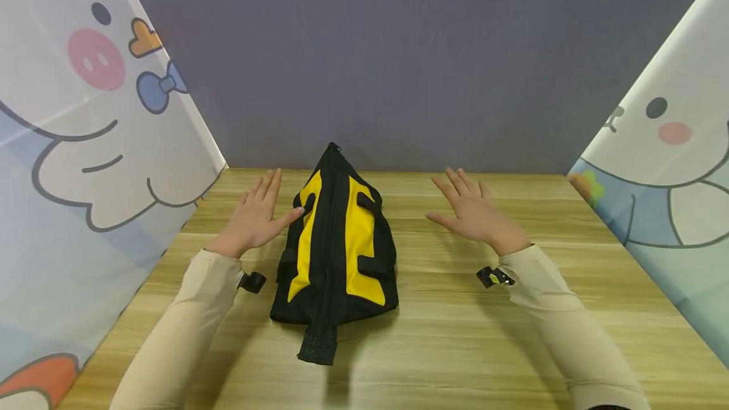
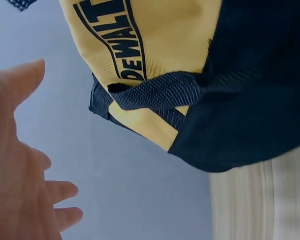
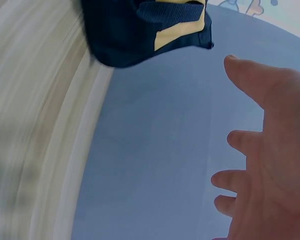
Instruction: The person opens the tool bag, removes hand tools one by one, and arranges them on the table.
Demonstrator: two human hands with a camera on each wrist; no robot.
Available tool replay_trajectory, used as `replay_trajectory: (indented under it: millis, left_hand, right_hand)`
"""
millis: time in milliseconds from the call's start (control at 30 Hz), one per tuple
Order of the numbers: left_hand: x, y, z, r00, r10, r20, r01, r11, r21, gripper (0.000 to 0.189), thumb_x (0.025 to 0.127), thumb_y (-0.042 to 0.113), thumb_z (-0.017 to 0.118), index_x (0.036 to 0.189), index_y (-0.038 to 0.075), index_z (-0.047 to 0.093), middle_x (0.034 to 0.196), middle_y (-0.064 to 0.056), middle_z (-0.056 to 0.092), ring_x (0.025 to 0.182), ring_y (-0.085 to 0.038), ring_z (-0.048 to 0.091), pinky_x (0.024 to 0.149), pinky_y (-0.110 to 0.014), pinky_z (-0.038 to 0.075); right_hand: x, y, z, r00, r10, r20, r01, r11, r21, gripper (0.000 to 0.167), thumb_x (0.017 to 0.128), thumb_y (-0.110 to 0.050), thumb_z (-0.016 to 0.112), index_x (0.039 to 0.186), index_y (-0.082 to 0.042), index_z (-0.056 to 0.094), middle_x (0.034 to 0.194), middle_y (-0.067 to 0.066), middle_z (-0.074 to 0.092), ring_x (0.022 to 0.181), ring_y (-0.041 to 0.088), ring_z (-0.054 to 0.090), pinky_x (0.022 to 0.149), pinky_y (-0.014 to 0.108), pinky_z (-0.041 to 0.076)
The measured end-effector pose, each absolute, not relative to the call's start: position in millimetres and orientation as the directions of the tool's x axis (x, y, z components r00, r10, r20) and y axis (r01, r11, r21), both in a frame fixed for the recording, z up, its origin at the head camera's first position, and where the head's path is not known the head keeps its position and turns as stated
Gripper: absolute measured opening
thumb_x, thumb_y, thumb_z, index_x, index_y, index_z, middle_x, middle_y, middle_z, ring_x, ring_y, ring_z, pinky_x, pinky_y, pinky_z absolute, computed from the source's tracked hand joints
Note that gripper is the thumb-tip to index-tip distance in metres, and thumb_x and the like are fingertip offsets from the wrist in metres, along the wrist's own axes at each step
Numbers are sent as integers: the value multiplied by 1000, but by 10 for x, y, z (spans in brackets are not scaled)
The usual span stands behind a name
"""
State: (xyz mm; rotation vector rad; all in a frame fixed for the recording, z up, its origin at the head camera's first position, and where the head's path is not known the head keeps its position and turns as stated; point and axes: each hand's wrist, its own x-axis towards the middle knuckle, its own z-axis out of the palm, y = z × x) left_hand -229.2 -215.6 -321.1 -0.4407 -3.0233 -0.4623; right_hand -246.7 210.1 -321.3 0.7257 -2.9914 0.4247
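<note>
A black and yellow zippered tool bag [image 1: 360, 239] stands on the wood-grain table, left of centre, its zip running lengthwise along the top. Webbing handles lie on its sides, and a dark end tab points toward me. "DEWALT" lettering shows on the yellow side of the bag [image 2: 165, 35] in the left wrist view. My left hand [image 1: 253, 217] hovers beside the bag's left side, fingers straight, thumb reaching toward a handle; contact cannot be told from the head view, though the left wrist view shows a gap. My right hand [image 1: 475, 211] is held off to the bag's right, fingers spread, holding nothing.
The wood-grain table [image 1: 444, 347] extends under both arms. A grey panel [image 1: 398, 62] rises behind it. Cartoon-printed cloth walls stand at the left [image 1: 114, 163] and right [image 1: 672, 163]. Each wrist carries a small black camera on its strap.
</note>
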Motion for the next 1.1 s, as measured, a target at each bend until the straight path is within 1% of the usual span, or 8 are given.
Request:
replay_trajectory:
  millis: [100,233,400,500,667,833,933,1100]
  left_hand:
    - [-2333,-2147,-3215,-959,277,62,281,895,345,98,99,64,41,157,8,-14,163,-23,-6,147,-49,0,114,-71,10]
    - [-2375,-2141,-3216,-960,279,-6,245,853,462,103,96,66,46,157,14,-19,163,-23,-9,146,-50,-1,113,-72,15]
    - [-2451,-2119,-3221,-950,312,-29,239,781,577,104,96,60,54,158,12,-15,164,-21,-7,148,-47,3,115,-69,14]
    - [-2511,-2111,-3236,-944,328,-24,238,732,639,102,97,55,56,158,11,-13,164,-23,1,147,-47,12,115,-66,19]
    - [-2578,-2076,-3252,-943,332,-36,207,663,719,98,97,49,61,160,10,-4,159,-25,19,140,-48,30,111,-63,33]
    - [-2611,-2007,-3249,-944,324,-58,182,660,729,93,96,46,65,160,8,9,149,-23,38,132,-43,44,104,-58,44]
    - [-2626,-1974,-3246,-944,324,-59,187,677,712,89,96,42,66,158,3,16,141,-23,46,123,-40,51,97,-53,50]
    - [-2638,-1946,-3233,-943,321,-84,153,647,747,77,96,34,67,153,-2,27,124,-23,52,100,-37,61,88,-52,55]
  right_hand:
    - [-2528,1980,-3187,-876,-466,122,-482,842,-244,82,100,-52,54,161,-13,15,164,21,5,150,41,-2,114,71,-4]
    - [-2597,1825,-3138,-858,-492,145,-513,825,-238,80,100,-47,57,160,-12,18,163,22,11,149,42,3,116,69,0]
    - [-2701,1615,-3079,-846,-513,148,-534,812,-237,76,101,-43,56,159,-10,21,161,22,16,149,41,9,118,66,6]
    - [-2784,1483,-3049,-837,-523,160,-546,804,-234,73,102,-42,56,159,-9,23,160,22,21,149,41,12,118,64,10]
    - [-2929,1253,-3005,-824,-537,178,-566,789,-237,70,102,-37,56,157,-7,26,157,23,27,145,42,21,116,64,20]
    - [-3077,1036,-2976,-817,-544,189,-576,778,-251,67,102,-36,57,156,-5,29,153,23,32,141,41,30,113,61,30]
    - [-3174,915,-2954,-824,-537,182,-566,764,-310,67,102,-35,57,155,-4,30,151,22,35,139,39,33,114,56,32]
    - [-3334,733,-2896,-852,-499,157,-509,721,-470,65,103,-35,57,153,-2,33,147,20,41,134,34,42,110,47,40]
